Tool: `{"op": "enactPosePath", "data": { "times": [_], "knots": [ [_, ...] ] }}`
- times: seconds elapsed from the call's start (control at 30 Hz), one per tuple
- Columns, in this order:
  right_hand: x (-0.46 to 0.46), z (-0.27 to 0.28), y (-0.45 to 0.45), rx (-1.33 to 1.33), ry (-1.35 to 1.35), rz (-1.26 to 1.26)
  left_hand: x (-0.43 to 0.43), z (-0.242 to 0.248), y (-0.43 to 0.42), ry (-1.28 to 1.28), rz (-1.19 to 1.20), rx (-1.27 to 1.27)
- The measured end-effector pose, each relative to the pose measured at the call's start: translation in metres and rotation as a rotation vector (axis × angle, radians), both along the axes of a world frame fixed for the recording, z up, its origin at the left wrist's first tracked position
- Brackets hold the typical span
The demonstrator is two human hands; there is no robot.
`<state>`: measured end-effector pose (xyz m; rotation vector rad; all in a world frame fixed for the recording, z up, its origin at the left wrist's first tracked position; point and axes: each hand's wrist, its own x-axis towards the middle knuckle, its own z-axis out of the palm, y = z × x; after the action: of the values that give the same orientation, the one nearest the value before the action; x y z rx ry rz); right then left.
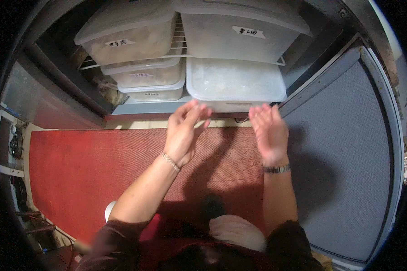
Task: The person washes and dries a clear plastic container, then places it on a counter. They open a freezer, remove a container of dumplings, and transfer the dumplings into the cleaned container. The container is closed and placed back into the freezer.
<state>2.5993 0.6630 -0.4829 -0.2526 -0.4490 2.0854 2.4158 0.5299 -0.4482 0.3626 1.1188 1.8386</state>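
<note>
My left hand (pixel 186 133) is raised in front of the open cabinet, palm turned inward, thumb and fingers loosely curved around nothing. To its right, my right hand (pixel 269 133) is also bare, slightly blurred, with its fingers extended. Between and beyond them, a lidded translucent plastic tub (pixel 235 79) stands on the cabinet's bottom shelf, nearest to both hands. I cannot tell whether the fingertips touch its front. Two smaller lidded tubs are stacked at the left, an upper one (pixel 149 73) and a lower one (pixel 152 94).
A white wire shelf (pixel 178 32) carries two large tubs with handwritten labels, one left (pixel 132 40) and one right (pixel 244 34). The grey cabinet door (pixel 346 145) stands swung out at my right. Red matting (pixel 88 162) covers the floor.
</note>
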Motion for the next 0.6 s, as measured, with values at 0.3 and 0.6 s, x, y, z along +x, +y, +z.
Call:
{"op": "enactPosePath", "data": {
  "times": [0.3,0.6],
  "knots": [
    [-0.063,0.034,0.066,-0.231,-0.134,-0.115,-0.041,-0.03,0.036,-0.03,-0.017,0.103],
    [-0.089,0.025,0.106,-0.131,-0.144,-0.067,-0.044,-0.128,-0.151,-0.09,-0.138,-0.717]
  ]
}}
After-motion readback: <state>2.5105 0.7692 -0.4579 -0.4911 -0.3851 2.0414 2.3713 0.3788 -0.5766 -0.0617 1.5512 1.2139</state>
